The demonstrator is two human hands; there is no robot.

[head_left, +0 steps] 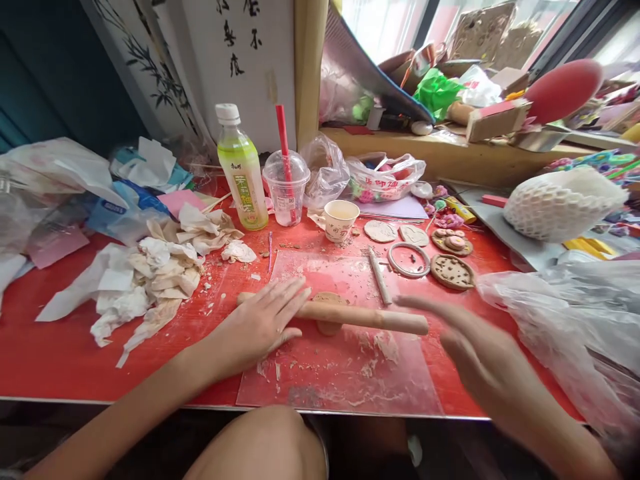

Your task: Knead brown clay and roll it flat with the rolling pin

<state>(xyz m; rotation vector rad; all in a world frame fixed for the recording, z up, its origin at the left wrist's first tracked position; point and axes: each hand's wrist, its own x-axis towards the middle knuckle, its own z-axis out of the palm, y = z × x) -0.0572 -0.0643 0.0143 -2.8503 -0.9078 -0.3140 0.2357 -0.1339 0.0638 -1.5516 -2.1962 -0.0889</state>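
A wooden rolling pin (pixel 365 316) lies across a flat piece of clay (pixel 329 327), which shows in front of and behind it. My left hand (pixel 273 310) rests flat over the pin's left part, fingers stretched out and not wrapped round it. Off the pin's right end hovers my right hand (pixel 475 340), fingers extended, slightly blurred, holding nothing. Beneath the clay is a clear plastic sheet (pixel 345 387) strewn with clay scraps. Just behind the pin lies a thin clay-smeared stick (pixel 379 275), with a ring (pixel 409 259) beside it.
Crumpled tissues (pixel 160 273) fill the left side. A green drink bottle (pixel 243 173), a plastic cup with a red straw (pixel 287 183) and a paper cup (pixel 341 221) stand behind. Decorated clay discs (pixel 453 271) lie back right, near a clear plastic bag (pixel 555 320).
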